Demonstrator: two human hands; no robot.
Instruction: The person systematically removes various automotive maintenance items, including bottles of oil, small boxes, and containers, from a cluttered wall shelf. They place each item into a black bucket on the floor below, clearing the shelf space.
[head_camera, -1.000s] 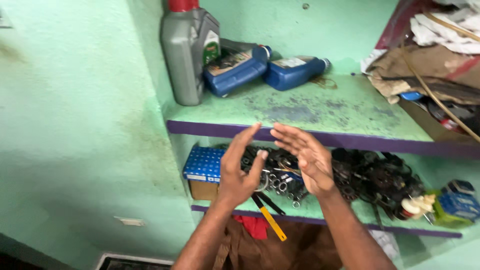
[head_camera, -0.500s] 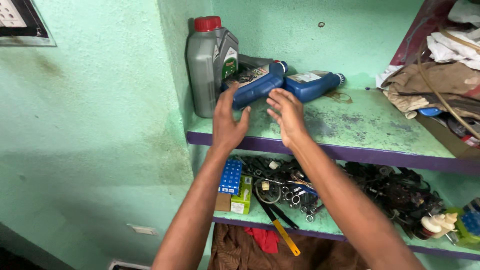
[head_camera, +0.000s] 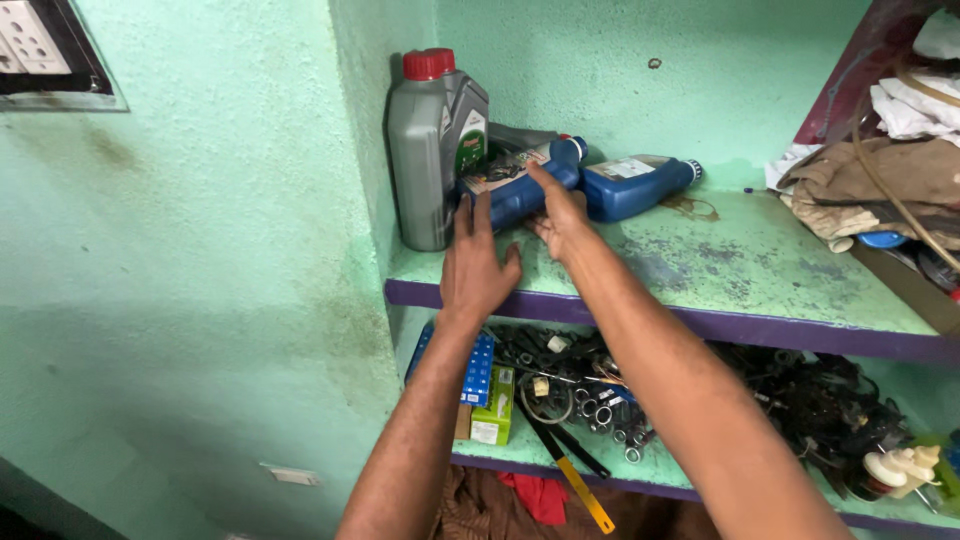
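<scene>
Both my hands reach onto the upper green shelf (head_camera: 760, 270). My left hand (head_camera: 475, 265) lies flat, fingers apart, its fingertips against the near end of a blue oil bottle (head_camera: 520, 180) lying on its side. My right hand (head_camera: 558, 215) rests its fingers on the same bottle's side, not closed around it. A grey oil can with a red cap (head_camera: 432, 145) stands upright just left of the bottle, against the wall. A second blue bottle (head_camera: 635, 185) lies on its side to the right.
Rags and a hose (head_camera: 885, 185) pile at the shelf's right end. The lower shelf holds small boxes (head_camera: 480, 385), a heap of metal parts (head_camera: 800, 400), and a yellow-handled tool (head_camera: 575, 475). A switch plate (head_camera: 45, 45) hangs on the left wall.
Both hands rose from in front of the lower shelf to the upper shelf and now touch the nearer blue bottle. The camera moved closer.
</scene>
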